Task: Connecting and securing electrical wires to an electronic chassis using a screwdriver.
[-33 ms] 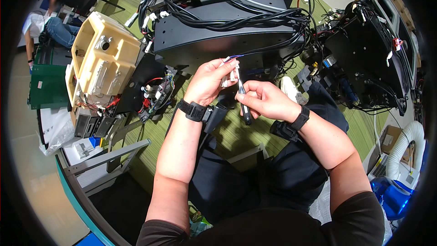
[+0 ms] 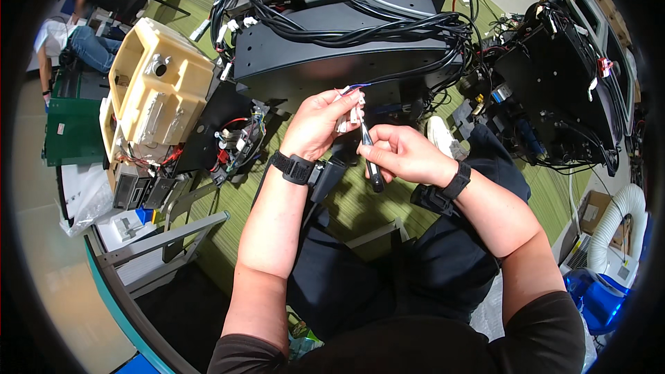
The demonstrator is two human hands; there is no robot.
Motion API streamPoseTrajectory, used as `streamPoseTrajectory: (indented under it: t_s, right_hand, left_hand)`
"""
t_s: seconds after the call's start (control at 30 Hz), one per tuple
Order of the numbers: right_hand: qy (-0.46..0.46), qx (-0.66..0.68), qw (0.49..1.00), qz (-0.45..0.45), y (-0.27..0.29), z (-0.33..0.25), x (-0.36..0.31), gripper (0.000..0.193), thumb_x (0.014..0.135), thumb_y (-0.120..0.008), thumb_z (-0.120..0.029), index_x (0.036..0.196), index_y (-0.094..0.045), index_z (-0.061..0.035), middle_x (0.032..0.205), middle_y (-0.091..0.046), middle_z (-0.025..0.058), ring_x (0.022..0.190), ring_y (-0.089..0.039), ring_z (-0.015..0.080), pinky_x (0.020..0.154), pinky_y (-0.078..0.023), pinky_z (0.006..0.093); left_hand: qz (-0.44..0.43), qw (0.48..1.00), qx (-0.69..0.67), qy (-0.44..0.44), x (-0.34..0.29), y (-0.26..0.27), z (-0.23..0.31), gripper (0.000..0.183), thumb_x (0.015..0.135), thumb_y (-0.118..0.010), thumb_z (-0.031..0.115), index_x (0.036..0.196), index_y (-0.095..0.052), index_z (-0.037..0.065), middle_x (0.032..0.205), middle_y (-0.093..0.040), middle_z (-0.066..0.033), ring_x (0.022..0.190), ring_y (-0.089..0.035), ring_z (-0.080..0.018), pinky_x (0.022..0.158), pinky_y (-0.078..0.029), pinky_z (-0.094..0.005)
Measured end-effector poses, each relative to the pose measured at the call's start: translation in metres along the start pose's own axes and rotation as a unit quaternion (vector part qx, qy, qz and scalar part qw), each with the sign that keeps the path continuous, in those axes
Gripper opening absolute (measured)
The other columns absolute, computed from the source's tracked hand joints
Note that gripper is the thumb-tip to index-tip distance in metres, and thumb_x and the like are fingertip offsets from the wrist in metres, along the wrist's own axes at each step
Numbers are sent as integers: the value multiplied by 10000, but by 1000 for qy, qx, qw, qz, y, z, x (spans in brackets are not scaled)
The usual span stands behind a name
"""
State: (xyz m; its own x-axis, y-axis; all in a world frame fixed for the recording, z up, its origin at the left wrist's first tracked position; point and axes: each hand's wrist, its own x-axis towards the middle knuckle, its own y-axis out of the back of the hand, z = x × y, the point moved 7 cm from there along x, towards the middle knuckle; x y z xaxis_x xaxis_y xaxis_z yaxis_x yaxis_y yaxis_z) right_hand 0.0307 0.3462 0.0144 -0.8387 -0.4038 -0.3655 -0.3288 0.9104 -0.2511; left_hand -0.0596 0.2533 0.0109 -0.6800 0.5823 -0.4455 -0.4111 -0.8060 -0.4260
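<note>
My left hand is closed, pinching a small bunch of white wire connectors. Thin red and blue wires come out at their top. In my right hand is a slim tool with a black handle and a narrow metal tip; its exact kind does not show clearly. That tip points up at the connectors, close to the left fingertips. Whether it touches them I cannot tell. Both hands are just in front of a black metal housing.
Thick black cables lie over the housing. To the left stands a cream plastic shell beside wired parts; to the right, a black panel with wiring. A grey metal frame is at lower left. Another person sits far left.
The tool in my right hand has shifted very slightly downward, its tip a little lower against the connectors. My left hand stays in place.
</note>
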Motion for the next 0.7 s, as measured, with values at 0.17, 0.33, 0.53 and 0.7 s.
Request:
streamPoseTrajectory:
  t_s: [0.17, 0.33, 0.53, 0.7]
  right_hand:
    - [-9, 1, 999, -33, -7, 8, -1, 171, 940, -542, -235, 919, -517, -67, 708, -624, -3, 523, -500, 34, 506, -403, 186]
    - [-11, -30, 999, -43, -14, 5, -4, 183, 921, -543, -208, 871, -519, -34, 616, -555, -17, 501, -518, 55, 475, -432, 218]
    - [-10, -4, 999, -34, -14, 6, -4, 191, 924, -536, -203, 875, -515, -19, 656, -604, 17, 514, -539, 60, 479, -462, 230]
    - [-21, 41, 999, -29, -13, 6, -3, 211, 931, -533, -218, 907, -504, -11, 750, -665, 78, 518, -573, 80, 489, -479, 230]
  left_hand:
    - [28, 999, 21, 21, -2, 0, 0, 174, 919, -570, 156, 1015, -592, 13, 925, -661, -96, 806, -660, -149, 667, -535, -235]
    - [15, 1000, 7, 20, 3, 1, -3, 195, 926, -555, 155, 1039, -561, -4, 957, -653, -138, 875, -668, -202, 714, -564, -266]
    - [15, 1000, -8, 19, 3, 0, -4, 192, 931, -544, 152, 1037, -556, -8, 966, -649, -145, 883, -668, -214, 719, -568, -265]
    - [8, 1000, -10, 16, 4, 0, -4, 194, 934, -542, 154, 1036, -553, -10, 973, -648, -145, 896, -665, -215, 726, -562, -267]
